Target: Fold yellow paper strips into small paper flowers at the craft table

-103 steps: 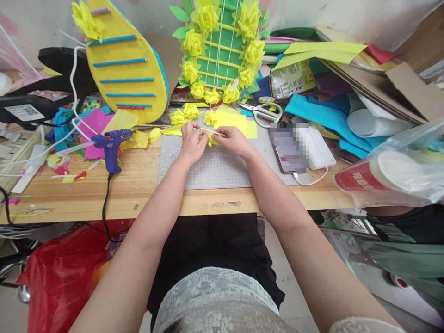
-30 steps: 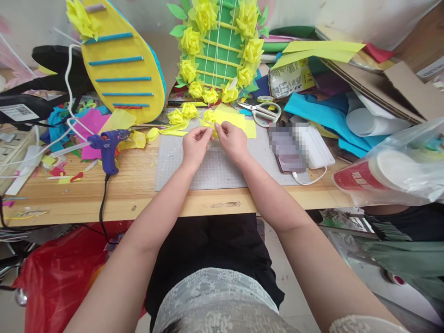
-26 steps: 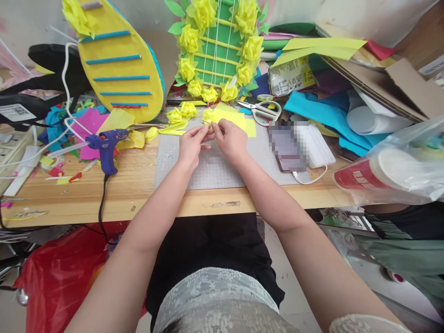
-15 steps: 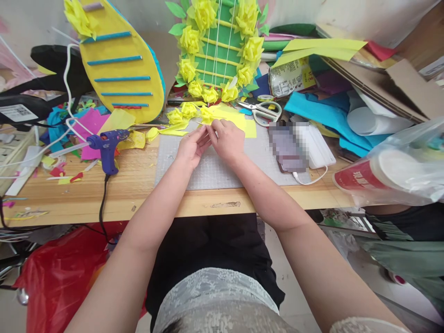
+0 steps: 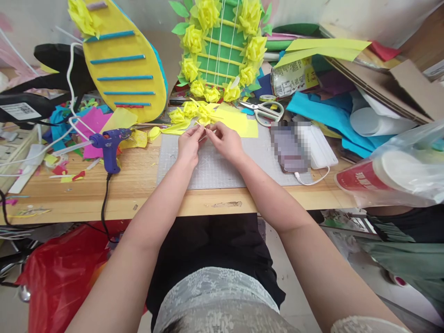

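Over the grey cutting mat [image 5: 222, 171], my left hand [image 5: 189, 147] and my right hand [image 5: 227, 142] meet fingertip to fingertip. Both are closed in a pinch. A thin pale tip shows by the left fingers, but what lies between the fingertips is too small to name. Just beyond them is a yellow paper flower [image 5: 205, 113]; whether it is held or lies behind I cannot tell. More yellow paper flowers [image 5: 177, 115] lie to its left. Flat yellow paper sheets [image 5: 239, 121] rest behind my right hand.
Scissors [image 5: 265, 111], a phone [image 5: 289, 148] and a white power bank [image 5: 319, 148] lie to the right, near a bagged cup [image 5: 371, 173]. A purple glue gun [image 5: 110, 148] stands left. Behind are a yellow panel [image 5: 125, 69] and a green, flower-edged panel [image 5: 222, 55].
My fingertips have shifted slightly and more of the yellow flower behind them shows. The right fingers are curled more toward the left ones. The whole view has moved a little.
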Demonstrator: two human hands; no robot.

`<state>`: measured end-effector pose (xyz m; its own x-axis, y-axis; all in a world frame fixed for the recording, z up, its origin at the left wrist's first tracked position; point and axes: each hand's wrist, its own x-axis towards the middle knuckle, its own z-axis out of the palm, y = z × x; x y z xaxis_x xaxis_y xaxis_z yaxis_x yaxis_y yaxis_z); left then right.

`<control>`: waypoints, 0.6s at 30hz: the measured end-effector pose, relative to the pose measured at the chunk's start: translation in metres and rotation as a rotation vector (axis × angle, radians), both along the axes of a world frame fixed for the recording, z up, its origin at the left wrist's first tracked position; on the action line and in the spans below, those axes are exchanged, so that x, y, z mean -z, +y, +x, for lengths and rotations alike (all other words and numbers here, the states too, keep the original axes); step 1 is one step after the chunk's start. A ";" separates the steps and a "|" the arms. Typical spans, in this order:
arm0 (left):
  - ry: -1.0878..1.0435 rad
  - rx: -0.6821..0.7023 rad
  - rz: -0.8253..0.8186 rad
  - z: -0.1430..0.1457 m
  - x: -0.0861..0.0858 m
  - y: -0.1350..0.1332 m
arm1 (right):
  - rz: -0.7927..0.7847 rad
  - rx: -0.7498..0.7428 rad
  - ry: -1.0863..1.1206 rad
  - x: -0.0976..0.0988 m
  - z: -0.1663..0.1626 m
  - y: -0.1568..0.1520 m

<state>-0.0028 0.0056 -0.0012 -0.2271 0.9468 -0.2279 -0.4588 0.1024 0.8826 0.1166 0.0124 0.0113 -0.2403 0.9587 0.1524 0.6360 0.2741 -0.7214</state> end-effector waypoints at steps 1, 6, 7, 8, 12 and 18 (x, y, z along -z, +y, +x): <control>0.015 -0.005 0.005 0.001 -0.001 0.000 | -0.031 -0.007 0.057 0.003 0.001 0.003; 0.057 -0.019 0.012 0.002 -0.005 -0.002 | -0.077 -0.012 0.233 0.009 0.003 0.011; 0.064 -0.025 0.018 0.002 -0.005 -0.002 | -0.088 -0.002 0.247 0.008 0.002 0.012; 0.074 -0.033 0.025 0.002 -0.005 -0.002 | -0.101 0.007 0.259 0.006 0.002 0.012; 0.135 -0.080 0.038 0.003 -0.003 -0.001 | -0.157 0.020 0.305 0.001 0.002 0.013; 0.171 -0.096 0.054 0.003 -0.002 -0.001 | -0.253 -0.053 0.430 -0.001 0.004 0.012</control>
